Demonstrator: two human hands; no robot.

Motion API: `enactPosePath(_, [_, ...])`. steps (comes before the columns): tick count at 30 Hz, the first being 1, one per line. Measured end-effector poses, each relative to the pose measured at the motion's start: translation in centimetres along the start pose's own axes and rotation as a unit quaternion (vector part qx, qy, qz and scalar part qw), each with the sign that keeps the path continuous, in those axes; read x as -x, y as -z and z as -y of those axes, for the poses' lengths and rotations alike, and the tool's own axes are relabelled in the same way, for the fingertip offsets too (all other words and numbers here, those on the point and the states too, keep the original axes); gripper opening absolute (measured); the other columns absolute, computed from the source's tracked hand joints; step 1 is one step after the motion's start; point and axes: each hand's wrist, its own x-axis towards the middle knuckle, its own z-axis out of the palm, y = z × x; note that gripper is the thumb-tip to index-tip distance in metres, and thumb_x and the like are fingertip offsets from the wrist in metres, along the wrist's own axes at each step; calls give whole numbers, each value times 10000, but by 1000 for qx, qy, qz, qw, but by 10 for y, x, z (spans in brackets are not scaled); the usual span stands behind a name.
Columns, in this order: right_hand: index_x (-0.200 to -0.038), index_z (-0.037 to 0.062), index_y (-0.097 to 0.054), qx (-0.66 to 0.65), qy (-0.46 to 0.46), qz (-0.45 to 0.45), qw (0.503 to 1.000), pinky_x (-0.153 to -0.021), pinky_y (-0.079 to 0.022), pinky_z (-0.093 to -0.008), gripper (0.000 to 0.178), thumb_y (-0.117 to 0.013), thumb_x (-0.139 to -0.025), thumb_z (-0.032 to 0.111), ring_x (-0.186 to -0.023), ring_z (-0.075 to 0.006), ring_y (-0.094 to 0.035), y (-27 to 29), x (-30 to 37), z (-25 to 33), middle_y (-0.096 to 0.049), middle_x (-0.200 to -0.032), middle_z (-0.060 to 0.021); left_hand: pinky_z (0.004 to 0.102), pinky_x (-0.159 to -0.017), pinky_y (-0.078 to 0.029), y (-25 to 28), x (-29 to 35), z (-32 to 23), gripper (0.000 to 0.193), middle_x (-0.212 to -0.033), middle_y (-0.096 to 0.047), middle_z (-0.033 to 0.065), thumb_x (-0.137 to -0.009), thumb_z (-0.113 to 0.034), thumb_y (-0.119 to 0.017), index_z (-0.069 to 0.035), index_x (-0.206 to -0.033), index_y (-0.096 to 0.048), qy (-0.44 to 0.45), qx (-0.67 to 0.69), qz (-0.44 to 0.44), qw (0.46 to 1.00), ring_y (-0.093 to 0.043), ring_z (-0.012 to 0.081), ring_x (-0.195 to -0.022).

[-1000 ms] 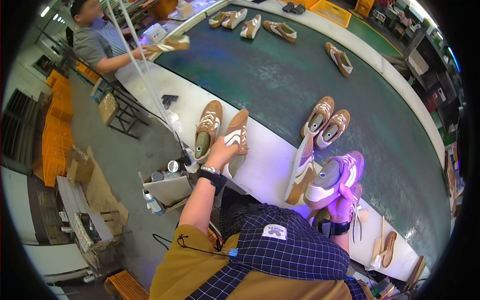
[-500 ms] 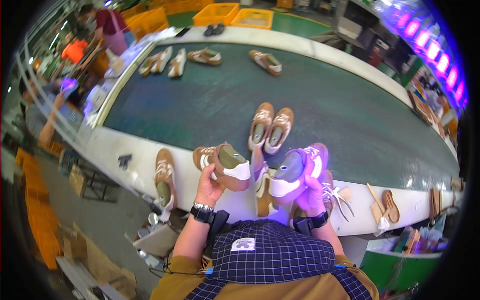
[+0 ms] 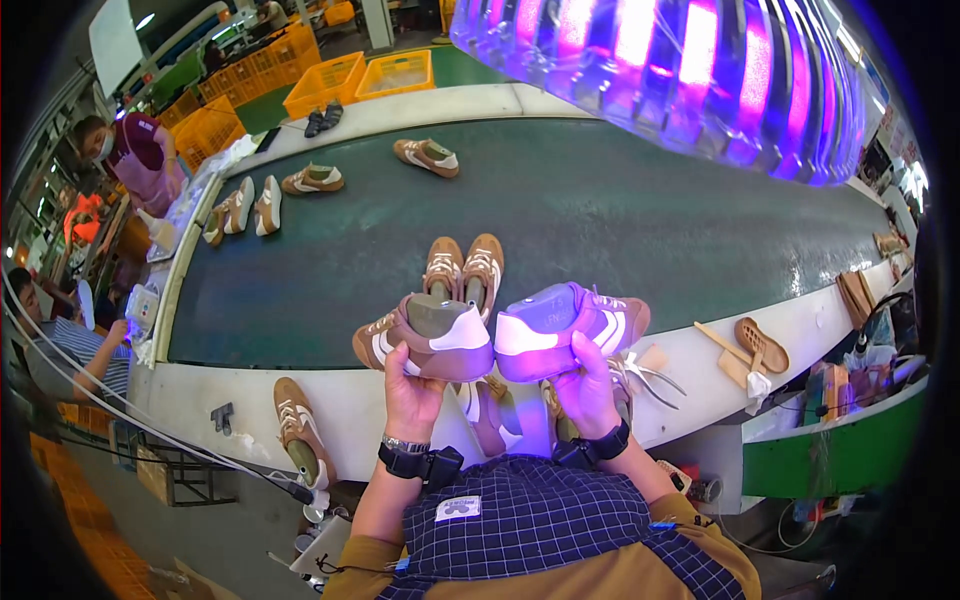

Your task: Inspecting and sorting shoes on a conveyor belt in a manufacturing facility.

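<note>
My left hand is closed around a brown sneaker with a white heel patch and side stripes. My right hand grips a matching sneaker, tinted purple by the light. Both are held up with heels close together and toes pointing outward, olive-toned forms showing inside. Just beyond them a pair of brown sneakers lies on the green belt. Below, partly hidden behind my hands, more sneakers rest on the white edge. Left of my left hand lies a single sneaker.
A glowing purple lamp hangs at upper right. Several sneakers lie on the far belt. Pliers and a brown sole sit on the right edge. Two people work at the left; yellow crates stand behind.
Both sneakers have turned so their heels face each other, toes outward. My view has swung to the right and up, bringing the purple lamp large into sight.
</note>
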Motion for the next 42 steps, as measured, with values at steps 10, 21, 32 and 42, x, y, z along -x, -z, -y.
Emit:
enactPosePath(10, [-1234, 58, -424, 3, -1, -10, 1000, -865, -497, -389, 466, -603, -847, 246, -1030, -209, -577, 0, -1, -3, -562, -1127, -79, 422, -887, -497, 1, 6, 5, 495, -1202, -545, 76, -817, -287, -601, -81, -1243, -456, 3, -19, -22, 1000, -546, 245, -1090])
enactPosePath(21, [-1175, 74, -472, 11, -11, -17, 1000, -796, -509, -362, 393, -595, -856, 269, -964, -183, -593, 6, -3, -9, -587, -1056, -56, 416, -912, -474, 6, 8, 4, 519, -1202, -545, 72, -790, -278, -634, -89, -1241, -460, 8, -32, -41, 999, -536, 243, -1098])
enactPosePath(32, [-1229, 50, -424, -11, 12, -4, 1000, -864, -485, -357, 439, -602, -855, 194, -1017, -189, -573, 19, -8, -17, -558, -1114, -73, 396, -902, -473, 3, 10, 4, 492, -1202, -541, 58, -822, -302, -579, -105, -1253, -448, -22, -91, -37, 995, -540, 219, -1088])
enactPosePath(42, [-1195, 30, -447, 56, 29, -16, 998, -868, -483, -386, 409, -572, -864, 234, -999, -219, -585, 11, -3, -13, -578, -1085, -98, 391, -871, -486, -2, 17, -6, 490, -1170, -560, 52, -814, -304, -592, -105, -1241, -459, -52, -142, -25, 988, -550, 213, -1068])
